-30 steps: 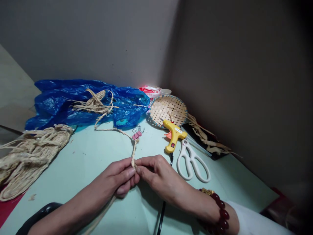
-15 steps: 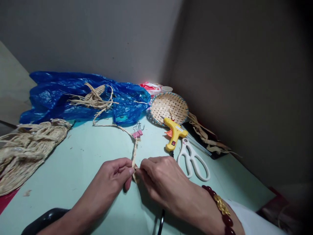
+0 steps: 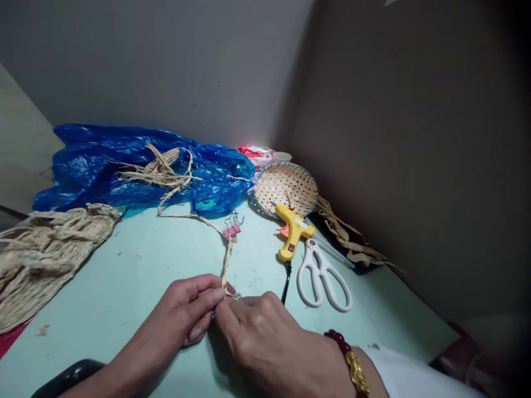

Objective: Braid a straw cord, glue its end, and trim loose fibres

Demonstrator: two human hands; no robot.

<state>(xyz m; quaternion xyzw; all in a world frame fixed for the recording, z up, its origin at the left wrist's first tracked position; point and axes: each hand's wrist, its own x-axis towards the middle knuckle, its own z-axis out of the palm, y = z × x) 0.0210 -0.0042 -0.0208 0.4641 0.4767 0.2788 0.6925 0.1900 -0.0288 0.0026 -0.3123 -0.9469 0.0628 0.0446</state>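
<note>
A thin braid of pale raffia (image 3: 227, 264) runs from pink binder clips (image 3: 232, 230) down to my hands. My left hand (image 3: 194, 309) pinches the braid near its lower end, thumb and fingers closed on it. Close against it, my right hand (image 3: 265, 331) is closed at the braid's end, its fingertips partly hidden; a short strand sticks out just above its knuckles. Past the clips, the braid curves left and back to a bundle of loose raffia (image 3: 160, 168), which lies on a blue plastic bag (image 3: 91, 160).
On the right are a yellow glue gun (image 3: 294, 229), white scissors (image 3: 326, 279) and a woven basket (image 3: 286, 188). Raffia strips (image 3: 348, 235) lie over a dark tray behind them. A thick woven raffia piece (image 3: 53, 254) rests at left, and a black object (image 3: 70, 378) sits near my left forearm.
My right hand has moved down and slightly left, now lower beside my left hand. A strand now points right above it. My left hand stays on the braid.
</note>
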